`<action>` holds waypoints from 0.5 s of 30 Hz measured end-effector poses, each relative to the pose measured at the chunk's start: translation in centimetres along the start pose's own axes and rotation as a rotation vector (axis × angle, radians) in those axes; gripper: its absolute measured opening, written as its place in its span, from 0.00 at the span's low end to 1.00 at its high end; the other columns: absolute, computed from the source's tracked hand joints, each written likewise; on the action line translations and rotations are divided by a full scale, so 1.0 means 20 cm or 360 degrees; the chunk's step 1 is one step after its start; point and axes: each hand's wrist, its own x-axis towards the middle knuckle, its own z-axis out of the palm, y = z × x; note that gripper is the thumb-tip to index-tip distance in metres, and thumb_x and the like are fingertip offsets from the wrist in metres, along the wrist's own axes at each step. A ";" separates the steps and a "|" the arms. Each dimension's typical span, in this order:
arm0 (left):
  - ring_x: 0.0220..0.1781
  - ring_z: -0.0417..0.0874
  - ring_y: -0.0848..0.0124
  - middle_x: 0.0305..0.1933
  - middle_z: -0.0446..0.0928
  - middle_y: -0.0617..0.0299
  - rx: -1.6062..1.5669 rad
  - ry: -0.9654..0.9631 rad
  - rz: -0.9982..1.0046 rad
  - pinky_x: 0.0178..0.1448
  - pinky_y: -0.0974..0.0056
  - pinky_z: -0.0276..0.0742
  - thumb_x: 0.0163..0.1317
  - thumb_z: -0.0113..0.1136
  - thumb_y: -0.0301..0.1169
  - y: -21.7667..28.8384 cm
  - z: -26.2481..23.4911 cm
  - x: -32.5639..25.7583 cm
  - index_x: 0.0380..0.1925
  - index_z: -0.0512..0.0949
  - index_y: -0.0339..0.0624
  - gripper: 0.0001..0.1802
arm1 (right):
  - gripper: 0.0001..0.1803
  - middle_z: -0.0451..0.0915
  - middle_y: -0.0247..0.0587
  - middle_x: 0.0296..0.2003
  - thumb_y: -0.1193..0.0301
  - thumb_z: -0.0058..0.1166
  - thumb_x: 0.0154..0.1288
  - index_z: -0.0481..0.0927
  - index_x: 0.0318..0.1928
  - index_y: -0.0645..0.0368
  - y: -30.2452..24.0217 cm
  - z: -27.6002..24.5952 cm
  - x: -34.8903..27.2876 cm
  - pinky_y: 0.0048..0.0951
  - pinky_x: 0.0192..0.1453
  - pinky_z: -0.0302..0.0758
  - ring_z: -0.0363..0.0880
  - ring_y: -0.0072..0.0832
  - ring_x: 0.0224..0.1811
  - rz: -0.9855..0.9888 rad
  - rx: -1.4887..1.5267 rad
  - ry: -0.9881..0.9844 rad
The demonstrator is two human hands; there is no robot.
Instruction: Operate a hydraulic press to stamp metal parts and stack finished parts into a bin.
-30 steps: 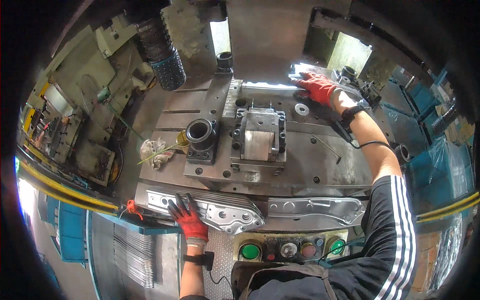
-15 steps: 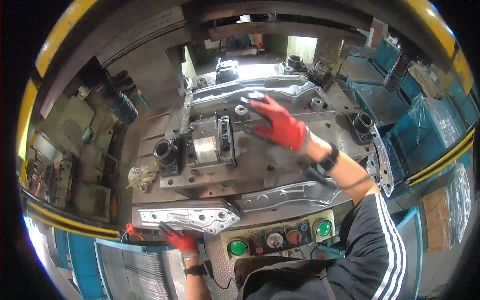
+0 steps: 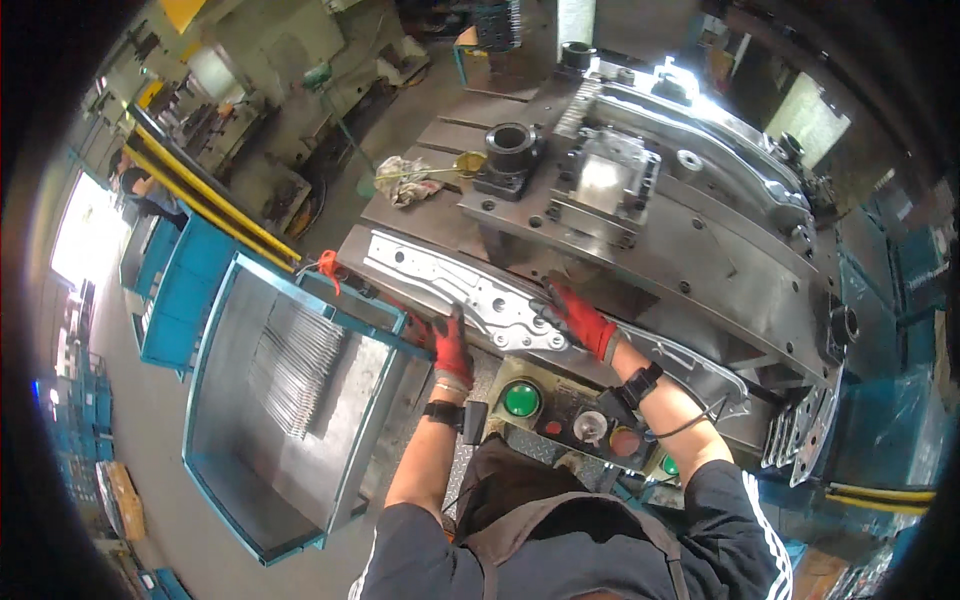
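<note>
A long silver stamped metal bracket (image 3: 430, 272) lies along the press bed's near edge, on what looks like a stack of similar parts. My left hand (image 3: 452, 352), in a red glove with dark fingertips, grips its near edge, the fingers partly hidden below. My right hand (image 3: 585, 322), gloved alike, closes on the bracket's right end from the far side. Behind it, a long formed part (image 3: 690, 120) rests across the die (image 3: 720, 250). A second formed part (image 3: 690, 365) extends to the right, partly behind my right forearm.
A blue-framed bin (image 3: 270, 480) with several thin metal parts (image 3: 295, 370) stands at left. A control box with a green button (image 3: 521, 399) is before me. On the bed are a black guide bushing (image 3: 510, 145) and a rag (image 3: 405, 180). Several brackets (image 3: 795, 425) hang at right.
My view has turned left, bringing the bin into sight. My right hand has come back from over the die to the near bracket. My left hand has shifted toward the bracket's right end.
</note>
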 end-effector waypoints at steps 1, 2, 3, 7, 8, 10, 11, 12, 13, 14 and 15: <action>0.65 0.66 0.63 0.66 0.64 0.56 -0.0160 0.0006 -0.0066 0.67 0.56 0.64 0.67 0.54 0.49 0.00 0.02 0.00 0.70 0.54 0.50 0.37 | 0.28 0.64 0.52 0.67 0.68 0.47 0.72 0.61 0.69 0.61 0.00 0.01 0.05 0.36 0.72 0.60 0.64 0.40 0.69 0.0208 0.0155 -0.0176; 0.67 0.65 0.61 0.68 0.62 0.55 -0.0292 -0.0007 -0.0114 0.67 0.54 0.64 0.65 0.57 0.49 0.00 0.05 0.00 0.72 0.51 0.48 0.41 | 0.29 0.60 0.47 0.71 0.70 0.46 0.73 0.58 0.72 0.59 -0.01 -0.01 0.11 0.34 0.75 0.57 0.60 0.35 0.72 0.0428 0.0296 -0.0340; 0.69 0.64 0.58 0.70 0.61 0.54 -0.0264 -0.0044 -0.0104 0.68 0.52 0.65 0.63 0.60 0.49 0.00 0.07 -0.01 0.73 0.47 0.46 0.46 | 0.27 0.62 0.46 0.70 0.68 0.42 0.75 0.59 0.71 0.61 -0.02 -0.02 0.14 0.32 0.74 0.57 0.61 0.32 0.71 0.0383 -0.0101 -0.0477; 0.64 0.69 0.57 0.65 0.66 0.51 0.0324 -0.0032 -0.0083 0.67 0.56 0.66 0.62 0.55 0.29 0.16 0.19 0.03 0.71 0.56 0.44 0.37 | 0.25 0.73 0.52 0.61 0.65 0.51 0.69 0.70 0.62 0.65 0.06 0.00 0.10 0.35 0.65 0.68 0.72 0.40 0.61 0.0380 0.0525 -0.0197; 0.63 0.71 0.61 0.64 0.68 0.56 -0.0805 0.0183 -0.0561 0.67 0.56 0.67 0.66 0.57 0.38 0.25 0.28 0.05 0.70 0.59 0.44 0.34 | 0.25 0.72 0.50 0.61 0.65 0.51 0.69 0.70 0.62 0.64 0.11 0.06 0.07 0.34 0.65 0.67 0.72 0.38 0.62 0.0298 0.0323 -0.0163; 0.62 0.72 0.64 0.63 0.71 0.60 -0.0925 0.0018 -0.0675 0.66 0.57 0.69 0.68 0.55 0.47 0.20 0.19 0.07 0.67 0.64 0.44 0.32 | 0.24 0.71 0.47 0.63 0.65 0.50 0.70 0.70 0.63 0.62 0.08 0.13 0.04 0.34 0.66 0.66 0.70 0.34 0.63 0.0378 0.0305 -0.0187; 0.62 0.73 0.66 0.62 0.72 0.62 -0.0986 -0.0052 -0.0724 0.66 0.57 0.69 0.68 0.53 0.51 0.16 0.11 0.08 0.66 0.66 0.44 0.32 | 0.24 0.71 0.45 0.63 0.66 0.49 0.71 0.69 0.64 0.61 -0.02 0.14 0.04 0.33 0.67 0.65 0.69 0.32 0.64 0.0556 0.0481 -0.0226; 0.63 0.73 0.68 0.62 0.72 0.61 -0.0849 -0.0025 -0.0713 0.66 0.58 0.70 0.71 0.50 0.49 0.07 0.02 0.09 0.65 0.67 0.43 0.30 | 0.24 0.70 0.43 0.64 0.66 0.48 0.72 0.69 0.65 0.60 -0.13 0.15 0.06 0.33 0.68 0.64 0.68 0.30 0.65 0.0729 0.0644 -0.0258; 0.64 0.72 0.68 0.63 0.71 0.61 -0.0898 -0.0067 -0.0777 0.66 0.58 0.69 0.71 0.50 0.49 0.14 0.02 0.07 0.65 0.66 0.42 0.30 | 0.23 0.70 0.43 0.65 0.67 0.47 0.73 0.69 0.66 0.60 -0.15 0.13 0.07 0.32 0.68 0.64 0.67 0.30 0.65 0.0762 0.0694 -0.0281; 0.65 0.72 0.68 0.64 0.71 0.61 -0.0946 -0.0095 -0.0823 0.67 0.59 0.69 0.71 0.49 0.48 0.24 0.02 0.06 0.66 0.66 0.42 0.30 | 0.23 0.69 0.43 0.65 0.68 0.46 0.74 0.68 0.66 0.59 -0.15 0.12 0.09 0.32 0.68 0.63 0.67 0.30 0.66 0.0778 0.0749 -0.0317; 0.64 0.72 0.69 0.64 0.71 0.62 -0.0746 -0.0193 -0.0587 0.67 0.59 0.69 0.71 0.49 0.47 0.14 -0.02 0.05 0.66 0.66 0.42 0.30 | 0.24 0.68 0.44 0.66 0.69 0.44 0.74 0.66 0.67 0.60 -0.08 0.16 0.12 0.32 0.70 0.61 0.65 0.31 0.68 0.0661 0.0608 -0.0336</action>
